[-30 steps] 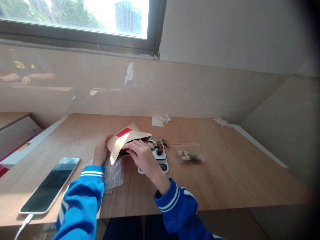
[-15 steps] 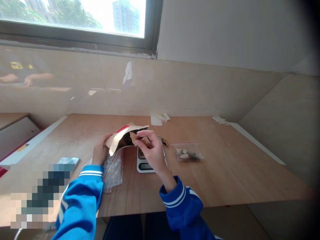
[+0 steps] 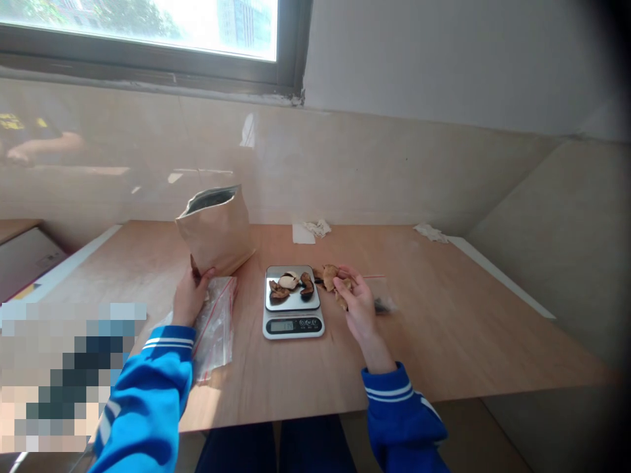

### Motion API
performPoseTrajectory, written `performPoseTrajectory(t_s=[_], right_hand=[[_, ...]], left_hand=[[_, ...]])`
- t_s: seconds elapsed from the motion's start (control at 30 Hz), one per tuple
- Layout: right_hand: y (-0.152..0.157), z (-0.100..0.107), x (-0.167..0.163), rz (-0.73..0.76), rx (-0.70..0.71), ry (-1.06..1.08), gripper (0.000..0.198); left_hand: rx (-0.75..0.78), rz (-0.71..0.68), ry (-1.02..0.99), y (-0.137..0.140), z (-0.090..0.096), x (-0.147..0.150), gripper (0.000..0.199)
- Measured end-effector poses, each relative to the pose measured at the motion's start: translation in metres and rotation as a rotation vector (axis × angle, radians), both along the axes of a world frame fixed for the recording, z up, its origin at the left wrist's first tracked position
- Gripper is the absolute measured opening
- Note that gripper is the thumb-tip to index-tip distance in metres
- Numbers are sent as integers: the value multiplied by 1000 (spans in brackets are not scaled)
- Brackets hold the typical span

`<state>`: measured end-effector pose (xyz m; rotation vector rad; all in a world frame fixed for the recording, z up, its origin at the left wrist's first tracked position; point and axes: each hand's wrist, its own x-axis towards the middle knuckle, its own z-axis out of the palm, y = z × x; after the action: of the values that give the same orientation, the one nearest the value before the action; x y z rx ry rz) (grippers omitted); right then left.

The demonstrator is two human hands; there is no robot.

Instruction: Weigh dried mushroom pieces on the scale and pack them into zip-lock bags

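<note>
Scale (image 3: 293, 307): small lit display on the front panel shows digits, too small and blurred to read for certain. Buttons beside the display carry marks, also unreadable. Brown paper pouch (image 3: 215, 231): no print legible on the face turned this way. Reflection in the wall tile (image 3: 14, 121), upper left: yellow lettering on dark clothing, not decipherable.

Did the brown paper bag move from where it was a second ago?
Yes. The paper bag lay tipped over the scale; now it stands upright to the scale's left, farther back toward the wall, with the left hand at its base.
</note>
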<state>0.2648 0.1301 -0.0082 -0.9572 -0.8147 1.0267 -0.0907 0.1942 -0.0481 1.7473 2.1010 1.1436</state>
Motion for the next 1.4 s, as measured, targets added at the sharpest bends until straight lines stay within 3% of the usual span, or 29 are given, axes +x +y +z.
performPoseTrajectory(t_s=[0.1,0.23,0.37,0.8,0.97,1.13,1.4], right_hand=[[2,0,-4,32,-6,1,43],[3,2,-20,182,7,-14,43],[0,-1,-34,275,-2,-221,40],[-1,2,-66,217,97,-803,37],[2,0,-62,201,126,-688,36],[6,-3,-52,141,72,-485,52],[5,-6,-50,181,37,-478,52]], left_hand=[[-11,37,-3,0,1,0,60],[-7,24,7,-1,4,0,61],[-21,35,16,-3,6,2,62],[-34,46,30,-5,6,3,62],[-68,73,45,-6,10,5,64],[-73,78,50,-6,10,5,63],[-43,65,35,-5,8,3,61]])
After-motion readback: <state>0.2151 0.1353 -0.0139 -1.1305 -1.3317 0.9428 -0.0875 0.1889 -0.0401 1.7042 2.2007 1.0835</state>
